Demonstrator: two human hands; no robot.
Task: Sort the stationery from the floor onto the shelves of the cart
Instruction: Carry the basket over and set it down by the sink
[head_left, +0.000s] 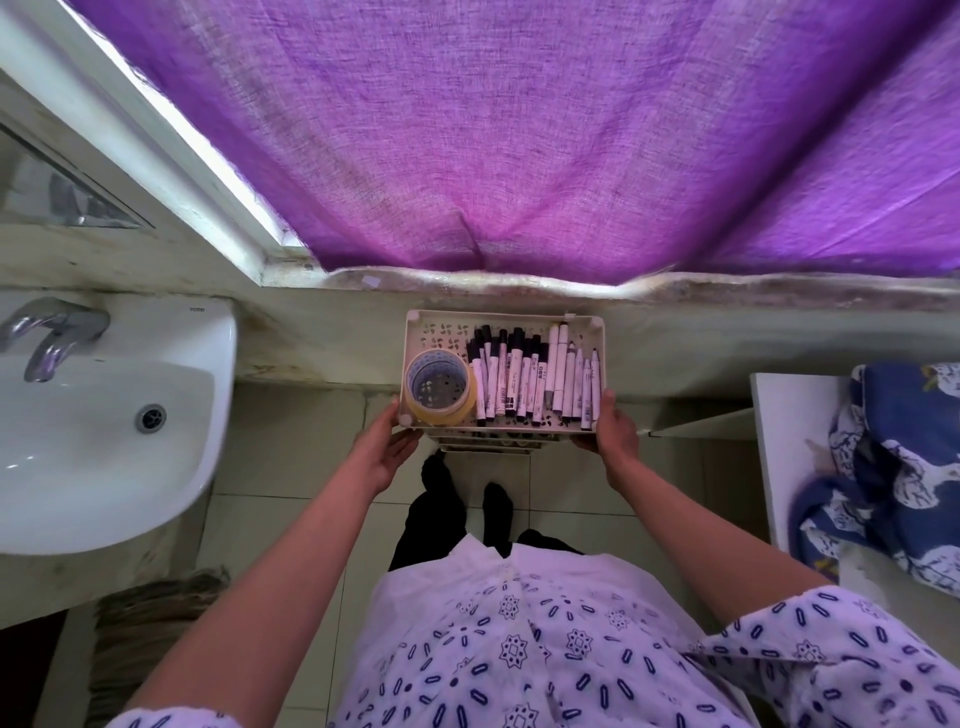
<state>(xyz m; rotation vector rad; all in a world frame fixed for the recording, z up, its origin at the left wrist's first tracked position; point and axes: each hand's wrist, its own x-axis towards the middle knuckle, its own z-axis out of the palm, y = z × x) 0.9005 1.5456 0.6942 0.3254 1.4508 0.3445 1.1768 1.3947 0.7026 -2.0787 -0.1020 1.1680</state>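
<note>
A cream plastic cart (441, 325) stands against the wall under the window, seen from above. Its top shelf holds a stack of yellowish tape rolls (440, 387) at the left and several black-capped white markers (535, 374) laid side by side at the right. My left hand (387, 447) grips the cart's near left corner. My right hand (613, 431) grips the near right corner, thumb on the rim. The lower shelves are mostly hidden beneath the top one.
A white washbasin (104, 415) with a metal tap (52, 332) juts out at the left. A white table edge (779, 415) with a blue patterned cloth (893, 467) is at the right. A purple curtain (519, 130) hangs above. My feet in black socks stand on pale floor tiles (291, 452).
</note>
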